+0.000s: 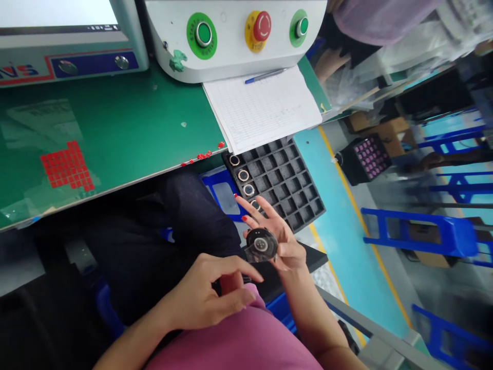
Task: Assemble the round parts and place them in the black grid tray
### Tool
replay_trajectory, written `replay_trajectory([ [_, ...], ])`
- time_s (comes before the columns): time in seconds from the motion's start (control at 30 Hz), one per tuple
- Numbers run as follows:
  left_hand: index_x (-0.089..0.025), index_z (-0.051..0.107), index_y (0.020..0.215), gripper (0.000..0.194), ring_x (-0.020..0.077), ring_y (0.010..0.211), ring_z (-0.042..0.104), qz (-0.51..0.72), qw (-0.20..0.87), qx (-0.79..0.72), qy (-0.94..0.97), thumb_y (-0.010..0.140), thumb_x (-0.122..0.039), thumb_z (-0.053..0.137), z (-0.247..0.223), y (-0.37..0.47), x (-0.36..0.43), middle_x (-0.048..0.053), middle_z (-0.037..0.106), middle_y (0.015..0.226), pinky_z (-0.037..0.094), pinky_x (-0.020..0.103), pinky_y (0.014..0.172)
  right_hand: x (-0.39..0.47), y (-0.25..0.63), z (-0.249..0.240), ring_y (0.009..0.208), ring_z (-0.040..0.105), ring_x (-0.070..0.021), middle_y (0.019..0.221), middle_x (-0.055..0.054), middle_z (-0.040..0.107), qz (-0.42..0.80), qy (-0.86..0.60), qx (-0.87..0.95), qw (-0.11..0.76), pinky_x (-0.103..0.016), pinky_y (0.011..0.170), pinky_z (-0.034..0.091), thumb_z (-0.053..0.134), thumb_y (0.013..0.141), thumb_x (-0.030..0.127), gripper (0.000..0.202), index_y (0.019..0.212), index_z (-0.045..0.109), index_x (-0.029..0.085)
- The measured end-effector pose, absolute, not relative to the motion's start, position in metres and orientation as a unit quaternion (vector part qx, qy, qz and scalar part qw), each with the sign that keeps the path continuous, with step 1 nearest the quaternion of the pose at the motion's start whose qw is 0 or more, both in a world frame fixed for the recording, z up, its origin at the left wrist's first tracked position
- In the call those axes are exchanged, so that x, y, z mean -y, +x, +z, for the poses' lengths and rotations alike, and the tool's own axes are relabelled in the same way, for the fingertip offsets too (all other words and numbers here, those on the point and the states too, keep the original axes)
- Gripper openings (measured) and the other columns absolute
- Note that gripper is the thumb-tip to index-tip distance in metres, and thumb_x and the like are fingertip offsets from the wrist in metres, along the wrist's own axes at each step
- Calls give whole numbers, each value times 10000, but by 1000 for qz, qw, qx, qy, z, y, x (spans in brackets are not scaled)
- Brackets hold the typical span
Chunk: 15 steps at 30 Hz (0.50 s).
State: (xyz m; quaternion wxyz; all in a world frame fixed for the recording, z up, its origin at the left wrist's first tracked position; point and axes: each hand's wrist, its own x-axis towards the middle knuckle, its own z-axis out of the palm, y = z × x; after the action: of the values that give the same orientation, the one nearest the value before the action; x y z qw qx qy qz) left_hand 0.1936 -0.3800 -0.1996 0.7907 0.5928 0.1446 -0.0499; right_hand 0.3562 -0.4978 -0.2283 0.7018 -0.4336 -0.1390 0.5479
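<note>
My right hand (283, 239) holds a round dark smartwatch body (262, 244), its back with a ring-shaped sensor facing up. Clear film seems to stick out from the watch's lower left side. Two of this hand's fingers stretch out past the watch, with small red spots at their tips. Just left of the watch, my left hand (219, 290) has thumb and forefinger apart and nothing visible between them; its other fingers are curled. Beyond the right hand lies a black compartment tray (285, 177), with several round watch parts (243, 175) in its left column.
Red stickers (66, 167) lie on the green table (127, 118), and several red bits line its edge. A paper form (265, 108) with a pen (265, 76) overlaps the tray. Behind stands a machine panel (231, 46) with buttons. Blue stools (419, 234) stand right; another person sits top right.
</note>
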Motion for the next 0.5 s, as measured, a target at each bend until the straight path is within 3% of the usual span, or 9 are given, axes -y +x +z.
replay_trajectory([
  [0.07,-186,629,1145,317,103,491,582,-67,839,-146,520,910,-393,581,-204,201,380,-2,703,686,481,218,543,502,356,-234,1086,661,-225,1491,-117,477,509,-510,192,666,-378,855,612,838,632,598,853,1359,489,320],
  [0.17,-177,575,1153,319,110,575,618,-6,837,-239,492,914,-389,564,-223,205,375,31,717,824,504,227,577,513,371,-260,1128,645,-273,1490,-142,459,373,-666,250,595,-427,854,611,667,656,810,950,1420,387,320],
  [0.27,-171,601,1055,247,138,691,642,69,788,-325,519,896,-358,578,-243,198,366,43,716,841,532,259,661,529,399,-306,1262,545,-272,1628,-105,164,254,-758,239,551,-454,970,553,737,729,627,918,1460,245,373],
  [0.33,-168,621,979,209,145,691,635,85,767,-364,521,881,-350,585,-251,190,361,43,714,806,530,268,650,541,413,-340,1278,508,-290,1639,-118,69,197,-810,234,501,-502,1028,500,752,774,513,846,1457,289,324],
  [0.5,-169,659,898,186,149,700,632,101,743,-424,508,833,-342,637,-258,171,353,38,714,782,524,269,648,575,417,-399,1228,532,-296,1462,-127,428,156,-873,261,381,-519,994,502,623,945,378,488,1374,483,194],
])
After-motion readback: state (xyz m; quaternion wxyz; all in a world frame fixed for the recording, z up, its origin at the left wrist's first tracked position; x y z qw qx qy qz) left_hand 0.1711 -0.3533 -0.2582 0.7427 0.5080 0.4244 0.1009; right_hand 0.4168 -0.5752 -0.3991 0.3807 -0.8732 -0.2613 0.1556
